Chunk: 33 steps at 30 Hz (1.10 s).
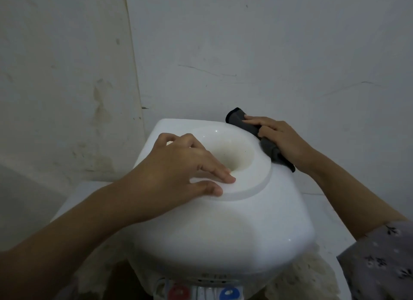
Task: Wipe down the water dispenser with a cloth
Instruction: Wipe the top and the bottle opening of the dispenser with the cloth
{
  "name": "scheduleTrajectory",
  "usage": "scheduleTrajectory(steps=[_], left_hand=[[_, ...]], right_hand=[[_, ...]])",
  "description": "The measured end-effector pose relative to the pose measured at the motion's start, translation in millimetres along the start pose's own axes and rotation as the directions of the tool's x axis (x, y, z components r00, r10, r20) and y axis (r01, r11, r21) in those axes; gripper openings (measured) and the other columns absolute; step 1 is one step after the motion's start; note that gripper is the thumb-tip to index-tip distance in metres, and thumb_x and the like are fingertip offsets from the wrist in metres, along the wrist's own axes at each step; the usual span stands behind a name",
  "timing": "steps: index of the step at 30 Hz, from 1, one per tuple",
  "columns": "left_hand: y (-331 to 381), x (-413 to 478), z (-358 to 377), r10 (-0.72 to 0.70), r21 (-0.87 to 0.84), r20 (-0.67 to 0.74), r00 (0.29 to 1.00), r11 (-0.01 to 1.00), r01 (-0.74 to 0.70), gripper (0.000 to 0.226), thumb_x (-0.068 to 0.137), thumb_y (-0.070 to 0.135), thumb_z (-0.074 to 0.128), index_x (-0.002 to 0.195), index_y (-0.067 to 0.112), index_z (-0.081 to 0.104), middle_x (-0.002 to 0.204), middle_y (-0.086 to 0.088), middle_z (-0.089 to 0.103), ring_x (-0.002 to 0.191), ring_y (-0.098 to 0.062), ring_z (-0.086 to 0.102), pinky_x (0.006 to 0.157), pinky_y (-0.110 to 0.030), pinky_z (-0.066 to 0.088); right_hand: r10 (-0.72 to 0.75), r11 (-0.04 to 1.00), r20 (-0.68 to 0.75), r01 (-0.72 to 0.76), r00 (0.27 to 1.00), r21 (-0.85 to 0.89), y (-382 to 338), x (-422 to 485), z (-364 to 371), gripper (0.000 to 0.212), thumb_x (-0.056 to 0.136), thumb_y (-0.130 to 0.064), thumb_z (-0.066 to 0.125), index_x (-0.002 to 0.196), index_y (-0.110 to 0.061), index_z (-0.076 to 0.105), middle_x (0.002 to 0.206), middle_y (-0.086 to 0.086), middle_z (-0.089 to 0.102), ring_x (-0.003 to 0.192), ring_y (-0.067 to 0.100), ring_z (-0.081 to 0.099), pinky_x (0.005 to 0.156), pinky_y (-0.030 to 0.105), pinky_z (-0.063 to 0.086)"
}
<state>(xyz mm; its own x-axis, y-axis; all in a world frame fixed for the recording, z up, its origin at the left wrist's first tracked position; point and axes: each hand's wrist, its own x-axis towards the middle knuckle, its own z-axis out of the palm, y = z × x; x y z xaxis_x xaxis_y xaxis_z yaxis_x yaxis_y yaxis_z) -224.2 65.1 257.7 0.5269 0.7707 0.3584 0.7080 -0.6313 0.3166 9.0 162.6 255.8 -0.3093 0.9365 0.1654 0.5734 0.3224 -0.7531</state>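
Pressing a dark cloth (257,130) against the water dispenser (223,221) top's far right edge, the right hand (283,138) seems closed around it. The left hand (181,168) lies open and flat by the bottle well.

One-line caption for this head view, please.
Left hand steadies white water dispenser top; right hand presses dark cloth on its rear right edge.

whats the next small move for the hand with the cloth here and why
Probably sweep the right hand and its dark cloth forward along the right edge of the water dispenser top. The cloth sits pressed at the back right corner, so the rest of the top looks unwiped from here. The left hand lies flat on the raised ring, steadying the unit.
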Motion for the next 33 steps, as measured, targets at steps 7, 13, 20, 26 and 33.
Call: scheduleTrajectory(steps=[7,13,20,26,33], left_hand=[[4.7,4.6,-7.6,0.074,0.118,0.012,0.997,0.990,-0.075,0.041,0.065,0.073,0.038,0.102,0.064,0.054,0.098,0.043,0.054,0.103,0.010,0.039,0.095,-0.008,0.000],[10.7,-1.9,-6.7,0.094,0.166,-0.031,0.995,0.982,-0.088,0.040,0.069,0.065,0.037,0.096,0.053,0.064,0.087,0.037,0.058,0.090,0.005,0.041,0.088,-0.020,0.010],[-0.1,3.0,-11.3,0.010,0.071,0.020,1.000,0.997,-0.011,0.038,0.064,0.076,0.031,0.090,0.064,0.056,0.100,0.038,0.057,0.102,0.011,0.038,0.099,-0.023,0.011],[-48.9,9.6,-24.5,-0.395,0.106,-0.149,0.907,0.905,0.412,0.022,0.092,0.050,0.044,0.111,0.048,0.057,0.134,0.012,0.050,0.127,-0.021,0.036,0.101,-0.042,0.021],[-86.3,8.9,-20.0,-0.491,0.018,-0.074,0.868,0.869,0.494,0.032,0.094,0.047,0.041,0.124,0.041,0.051,0.131,0.011,0.053,0.131,-0.018,0.030,0.103,-0.039,0.017]], right_hand=[[-0.010,0.999,-0.050,0.007,0.999,-0.047,-0.1,-11.9,1.3,0.040,0.097,-0.010,0.035,0.128,-0.023,0.056,0.142,-0.014,0.043,0.127,0.002,0.037,0.105,0.017,0.024],[0.006,0.991,-0.117,-0.022,0.993,-0.131,-4.6,-39.1,5.4,0.041,0.099,-0.011,0.032,0.137,-0.018,0.044,0.149,-0.004,0.033,0.133,0.008,0.030,0.096,0.007,0.016],[0.035,0.979,-0.127,-0.060,0.991,-0.196,-3.9,-74.9,13.5,0.047,0.099,-0.019,0.033,0.146,-0.021,0.029,0.153,-0.006,0.024,0.137,0.010,0.021,0.100,0.016,0.014],[0.057,0.991,-0.193,-0.078,0.979,-0.104,-14.3,-44.4,6.2,0.036,0.092,-0.013,0.043,0.123,-0.024,0.058,0.129,-0.010,0.054,0.107,0.006,0.049,0.085,0.016,0.033],[0.084,0.995,0.012,-0.083,0.996,-0.051,-31.8,16.1,0.5,0.038,0.081,0.002,0.043,0.091,-0.021,0.072,0.112,-0.015,0.065,0.098,0.008,0.059,0.088,0.024,0.046]])
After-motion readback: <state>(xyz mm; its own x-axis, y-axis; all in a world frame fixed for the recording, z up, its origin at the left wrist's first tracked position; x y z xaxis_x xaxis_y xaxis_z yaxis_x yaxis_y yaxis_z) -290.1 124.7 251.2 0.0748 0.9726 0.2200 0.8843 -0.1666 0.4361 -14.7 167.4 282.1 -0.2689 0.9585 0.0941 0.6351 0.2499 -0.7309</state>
